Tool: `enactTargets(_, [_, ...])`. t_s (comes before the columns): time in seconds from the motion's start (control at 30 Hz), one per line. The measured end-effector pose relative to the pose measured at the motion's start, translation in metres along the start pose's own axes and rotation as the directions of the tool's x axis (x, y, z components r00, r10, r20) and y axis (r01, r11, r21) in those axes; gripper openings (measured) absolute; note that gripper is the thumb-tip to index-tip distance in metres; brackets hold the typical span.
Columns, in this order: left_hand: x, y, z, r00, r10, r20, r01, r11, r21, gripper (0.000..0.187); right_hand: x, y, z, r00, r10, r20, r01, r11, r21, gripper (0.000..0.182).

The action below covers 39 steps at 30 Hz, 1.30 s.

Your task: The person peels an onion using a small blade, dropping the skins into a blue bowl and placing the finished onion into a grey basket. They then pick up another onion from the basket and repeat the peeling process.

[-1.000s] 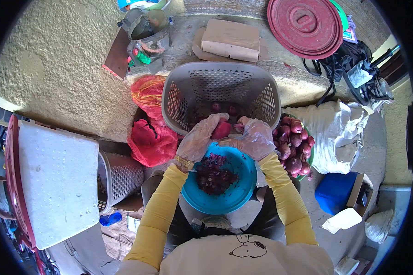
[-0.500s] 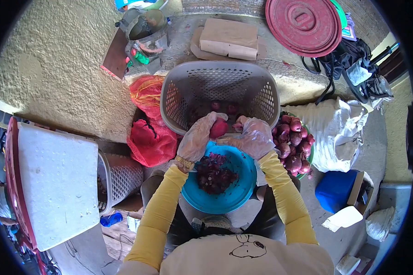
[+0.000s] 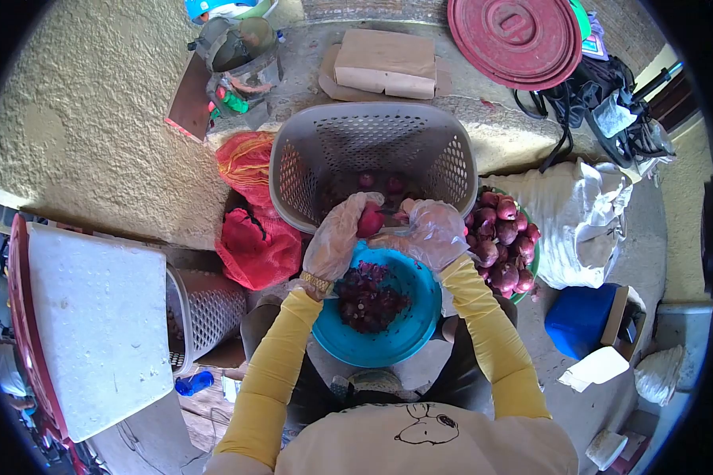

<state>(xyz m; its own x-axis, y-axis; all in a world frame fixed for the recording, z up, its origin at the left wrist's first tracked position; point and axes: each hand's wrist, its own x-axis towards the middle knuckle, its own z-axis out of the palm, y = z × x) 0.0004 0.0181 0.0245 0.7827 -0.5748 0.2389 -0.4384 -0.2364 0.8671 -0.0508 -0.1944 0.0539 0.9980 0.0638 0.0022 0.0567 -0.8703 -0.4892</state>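
A red onion (image 3: 370,221) is held in my left hand (image 3: 337,241), which wears a clear plastic glove. Close to the onion's right side is my right hand (image 3: 429,231), gloved the same way. Its fingers are closed, with a small dark, thin thing at their tips that is too small to name. Both hands hover between the grey perforated basket (image 3: 469,178) and the blue basin (image 3: 376,348). Dark onion skins and scraps (image 3: 372,307) lie in the basin. A few onions (image 3: 394,184) rest at the bottom of the basket.
Right of my hands, a green-rimmed container is heaped with red onions (image 3: 505,245). Beside it lies a white sack (image 3: 582,229). A red mesh bag (image 3: 253,245) is on the left, near a white foam lid (image 3: 95,324). Cardboard (image 3: 387,62) lies on the ledge behind.
My hands stay close together around the onion, and it appears slightly turned. The whole view has shifted a little.
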Motion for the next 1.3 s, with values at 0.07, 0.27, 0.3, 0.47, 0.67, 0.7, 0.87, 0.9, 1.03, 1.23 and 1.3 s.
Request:
enactTargets(0.07, [-0.002,-0.009,0.006,1.0,-0.01,-0.027,0.009,0.999,-0.035,0.037,0.001,0.0,0.006,0.998,-0.035,-0.06,0.033,0.999,-0.033,0.084])
enactTargets(0.27, [-0.002,-0.011,0.013,0.99,-0.081,-0.112,0.06,0.983,-0.174,0.036,0.001,0.016,0.022,0.984,-0.109,-0.14,0.11,0.994,0.001,0.076])
enactTargets(0.3, [-0.001,-0.001,0.009,0.991,-0.106,-0.082,0.091,0.981,-0.169,0.037,0.001,0.016,0.022,0.984,-0.107,-0.14,0.108,0.994,0.001,0.076])
enactTargets(0.47, [0.002,0.011,0.01,0.977,-0.182,-0.108,0.151,0.957,-0.248,0.043,0.0,0.006,0.01,0.995,-0.068,-0.072,0.062,0.995,-0.072,0.065])
enactTargets(0.67, [0.002,0.006,0.016,0.953,-0.278,-0.118,0.203,0.88,-0.429,0.045,0.0,0.002,0.004,1.0,-0.022,-0.013,0.022,0.999,0.03,0.069])
enactTargets(0.7, [0.002,0.005,0.018,0.948,-0.293,-0.121,0.208,0.862,-0.463,0.045,0.0,0.003,0.005,1.0,-0.021,-0.013,0.021,0.999,0.031,0.069])
enactTargets(0.87, [0.002,-0.001,0.014,0.954,-0.296,-0.046,0.251,0.873,-0.419,0.059,0.0,0.005,0.011,0.999,-0.028,-0.046,0.026,0.999,-0.03,0.076])
enactTargets(0.9, [0.002,-0.001,0.014,0.956,-0.288,-0.047,0.242,0.871,-0.428,0.06,0.0,0.005,0.011,0.999,-0.028,-0.046,0.026,0.999,-0.029,0.076])
enactTargets(1.03, [0.001,0.0,0.015,0.957,-0.286,-0.059,0.236,0.876,-0.422,0.06,-0.002,0.0,0.006,0.999,-0.007,-0.037,0.007,1.0,0.017,0.08])
enactTargets(1.23, [0.002,0.002,0.016,0.949,-0.304,-0.078,0.219,0.82,-0.528,0.049,-0.003,-0.006,0.003,0.999,0.028,-0.044,-0.027,0.999,0.027,0.086])
enactTargets(1.3, [0.001,0.008,0.014,0.936,-0.346,-0.071,0.264,0.819,-0.509,0.051,-0.002,-0.006,0.004,0.999,0.033,-0.027,-0.032,0.999,0.036,0.088])
